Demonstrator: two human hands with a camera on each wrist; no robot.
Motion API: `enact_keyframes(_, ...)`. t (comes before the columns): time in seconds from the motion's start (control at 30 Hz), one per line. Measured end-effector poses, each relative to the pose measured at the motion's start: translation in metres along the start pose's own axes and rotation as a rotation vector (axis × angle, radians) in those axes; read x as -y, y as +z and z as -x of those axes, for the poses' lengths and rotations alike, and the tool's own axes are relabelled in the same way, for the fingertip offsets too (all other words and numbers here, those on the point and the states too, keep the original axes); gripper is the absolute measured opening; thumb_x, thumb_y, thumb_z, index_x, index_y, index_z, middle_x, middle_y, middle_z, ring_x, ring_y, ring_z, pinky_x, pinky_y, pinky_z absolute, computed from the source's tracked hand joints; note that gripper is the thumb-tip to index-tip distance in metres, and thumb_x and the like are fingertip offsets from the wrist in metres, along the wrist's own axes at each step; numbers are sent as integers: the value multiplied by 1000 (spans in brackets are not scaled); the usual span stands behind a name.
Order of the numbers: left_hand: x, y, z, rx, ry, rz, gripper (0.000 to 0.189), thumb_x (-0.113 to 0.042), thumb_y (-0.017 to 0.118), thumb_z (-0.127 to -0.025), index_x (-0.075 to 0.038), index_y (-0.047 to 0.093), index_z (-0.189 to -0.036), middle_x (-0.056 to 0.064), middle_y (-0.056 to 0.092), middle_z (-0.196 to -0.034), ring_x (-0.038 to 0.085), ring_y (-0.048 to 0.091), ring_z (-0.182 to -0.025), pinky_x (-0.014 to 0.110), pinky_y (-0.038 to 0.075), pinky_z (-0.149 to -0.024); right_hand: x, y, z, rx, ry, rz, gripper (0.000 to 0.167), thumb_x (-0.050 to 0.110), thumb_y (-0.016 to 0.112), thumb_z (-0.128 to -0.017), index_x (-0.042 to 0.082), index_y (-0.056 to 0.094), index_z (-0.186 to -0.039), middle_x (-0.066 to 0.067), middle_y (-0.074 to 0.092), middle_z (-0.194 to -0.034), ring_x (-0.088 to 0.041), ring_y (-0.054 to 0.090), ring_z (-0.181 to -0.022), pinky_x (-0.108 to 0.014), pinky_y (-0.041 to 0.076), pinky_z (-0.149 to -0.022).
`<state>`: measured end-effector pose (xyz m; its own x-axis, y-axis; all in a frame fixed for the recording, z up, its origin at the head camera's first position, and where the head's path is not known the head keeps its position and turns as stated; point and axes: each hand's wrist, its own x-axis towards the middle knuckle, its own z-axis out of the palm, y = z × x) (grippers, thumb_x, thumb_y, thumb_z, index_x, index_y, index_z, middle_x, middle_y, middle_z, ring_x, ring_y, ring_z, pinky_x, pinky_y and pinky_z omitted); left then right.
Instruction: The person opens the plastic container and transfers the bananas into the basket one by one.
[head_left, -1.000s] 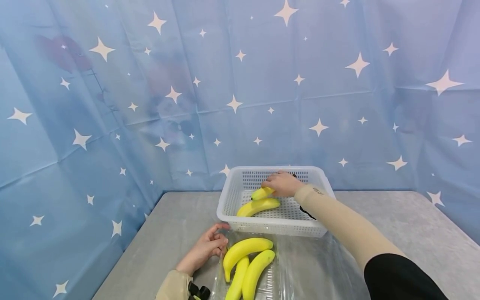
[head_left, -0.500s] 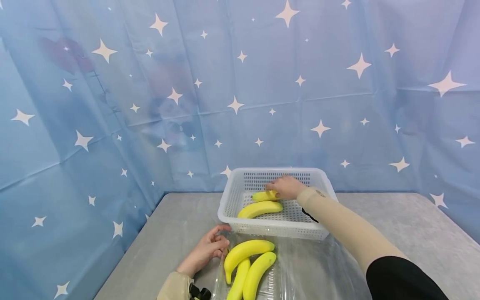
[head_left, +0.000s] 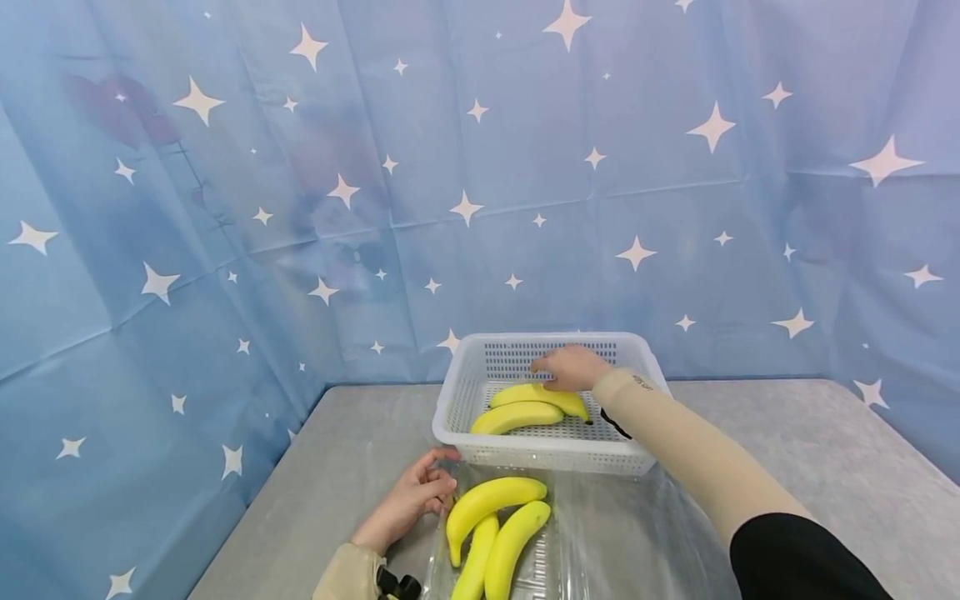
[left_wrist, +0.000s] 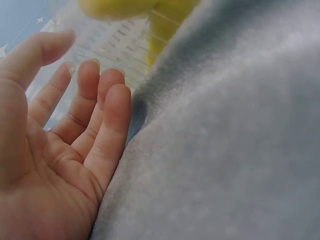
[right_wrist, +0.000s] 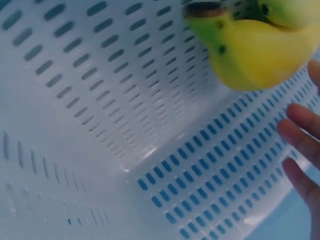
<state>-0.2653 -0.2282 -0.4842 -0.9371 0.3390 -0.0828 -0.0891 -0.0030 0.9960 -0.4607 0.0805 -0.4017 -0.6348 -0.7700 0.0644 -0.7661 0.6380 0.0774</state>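
In the head view my right hand [head_left: 573, 368] hovers inside the white perforated basket [head_left: 540, 457], just behind a yellow banana [head_left: 543, 397]. A second banana [head_left: 517, 416] lies in front of it. The right wrist view shows loosely spread fingers [right_wrist: 300, 135] beside the banana [right_wrist: 265, 55], gripping nothing; whether the thumb touches it I cannot tell. My left hand [head_left: 408, 500] rests at the left edge of a clear plastic container [head_left: 542, 571], fingers relaxed, as the left wrist view confirms. Several bananas [head_left: 495, 497] lie in that container.
The grey table [head_left: 285, 500] extends to both sides of the basket. Clear plastic [head_left: 637, 533], apparently the container's lid, lies right of the bananas. A blue star-patterned curtain [head_left: 420, 167] hangs behind and to the left.
The right hand has let go of the rear banana, which now lies alongside the other one in the basket, turned and nearer the front. The left hand stays put.
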Motion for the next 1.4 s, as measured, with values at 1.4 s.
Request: enact_keyframes(1.4,-2,1,5,24,-7,-6,48,-10,58,-97,-2,36,-139,4,58,-80,13,55,-62,27,51,-58,108,-104,106,-275,-257,-230,36,27,70,-90,17,63,-124,5,64,-116,-12,62,-95,-29,51,-82)
